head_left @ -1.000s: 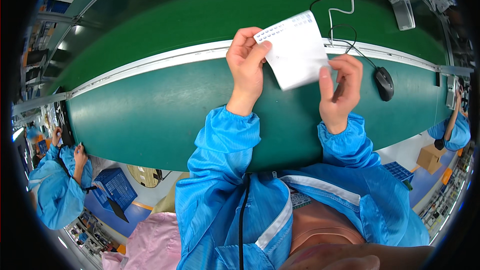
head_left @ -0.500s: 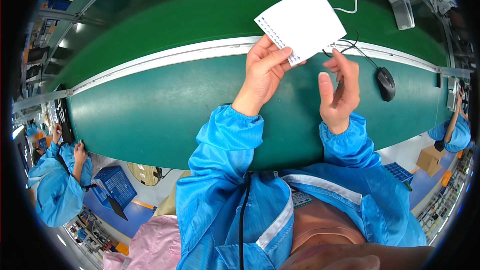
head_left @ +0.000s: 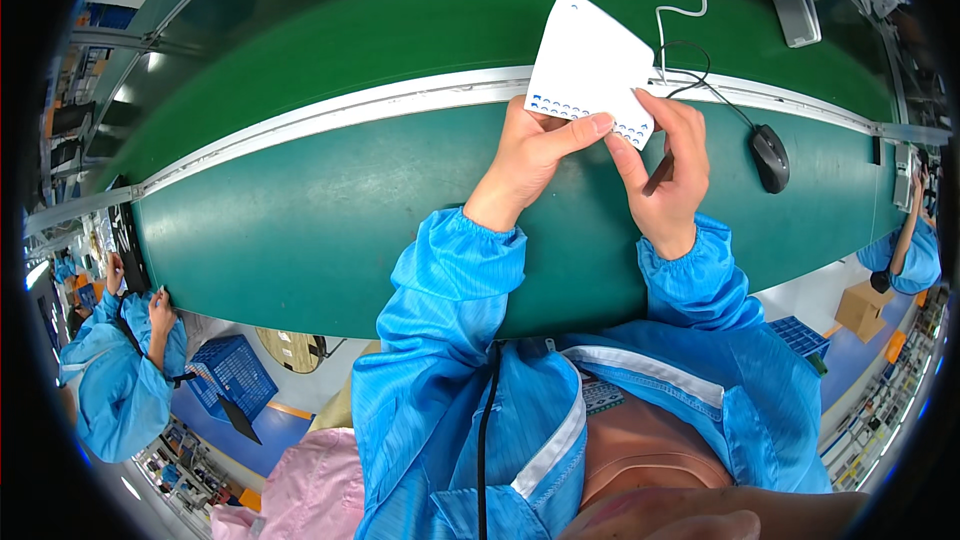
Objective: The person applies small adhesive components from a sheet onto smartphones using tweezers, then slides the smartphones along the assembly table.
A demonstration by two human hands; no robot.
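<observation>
A thin white square piece [head_left: 592, 58] is raised over the bench, with rows of small blue marks along its near edge and one mark by its far corner. Whether it is a card, a pad or a flat panel I cannot tell. My left hand [head_left: 528, 160] grips its near edge, thumb on top and the other fingers underneath. At the near right corner, my right hand [head_left: 672, 172] pinches it with the thumb at the near edge and the index finger at the right side. A little to the right of that hand lies a black computer mouse [head_left: 769, 158].
A white metal rail [head_left: 330, 127] splits the green bench [head_left: 300, 230] from the darker green surface beyond. White and black cables run at the far side, near a grey device [head_left: 790, 0]. Co-workers in blue stand left and right; a blue crate [head_left: 230, 372] sits on the floor.
The white piece has turned counterclockwise and come slightly nearer and left. My right hand, apart from it before, now holds its near right corner.
</observation>
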